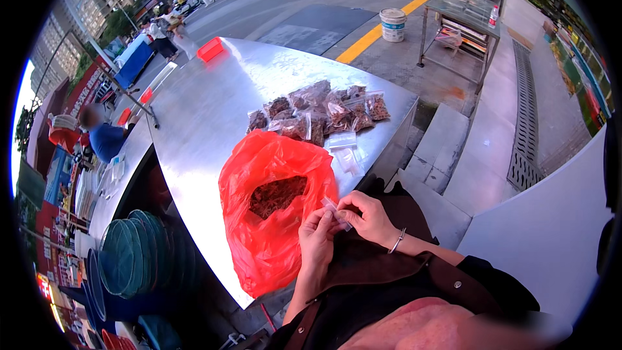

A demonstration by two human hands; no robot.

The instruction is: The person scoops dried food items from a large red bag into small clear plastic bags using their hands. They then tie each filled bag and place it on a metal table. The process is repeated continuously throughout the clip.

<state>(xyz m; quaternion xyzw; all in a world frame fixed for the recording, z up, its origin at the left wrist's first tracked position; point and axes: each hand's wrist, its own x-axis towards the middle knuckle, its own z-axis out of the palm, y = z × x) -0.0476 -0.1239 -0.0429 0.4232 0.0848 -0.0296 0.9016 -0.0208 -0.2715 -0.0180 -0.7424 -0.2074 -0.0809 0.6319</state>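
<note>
Both of my hands pinch a small clear zip-lock bag (336, 210) beside the right side of an open red plastic bag (233, 204). My left hand (318, 233) grips it from the left and below, while my right hand (367, 216), with a metal bangle at the wrist, holds its upper right part. Dark reddish-brown dried pieces (279, 194) lie inside the red bag; what they are, I cannot tell. Beyond it lies a pile of filled zip-lock bags (316, 112) of similar pieces. Flat, empty-looking zip-lock bags (344, 141) lie between the pile and my hands.
The metal table (189, 126) has a red plastic basket (210, 50) at its far edge. Round green nets (131, 253) are stacked below left. A person in blue (106, 136) sits at the left. A paint bucket (393, 24) and metal-framed table (459, 12) stand beyond.
</note>
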